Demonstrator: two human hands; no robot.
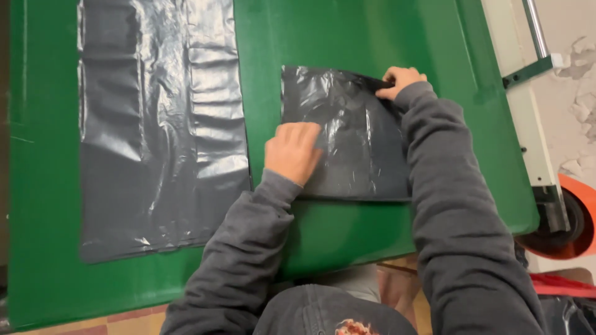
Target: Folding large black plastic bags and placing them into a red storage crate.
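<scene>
Nearest the lens: dark grey sleeves (248, 260) and a hooded top rise from the bottom edge, both arms reaching out over a green surface (347, 236).

Folded bag: a small black plastic bag (354, 139), folded to a rough square, lies flat on the surface between the two hands, its lower edge straight and parallel to the surface's near rim.

Left hand: the left hand (292, 152) rests palm-down on the bag's left half, fingers spread flat and pressing (nothing pinched, an open grip).

Right hand: the right hand (400, 80) sits at the bag's far right corner, fingers curled tight on a fold of plastic there.

Key relation: the bag's bulk lies down and to the left of the right hand's grip; the left hand is the nearer one to its middle.

Second sheet: a larger grey-black plastic sheet (158, 124) lies spread well apart to the left, long axis running away from the person.

Hard to make out: the right sleeve covers the bag's right edge, the fingertips there are tucked under, and the metal frame (540, 43) and orange wheel (574, 217) at right are cut off.
</scene>
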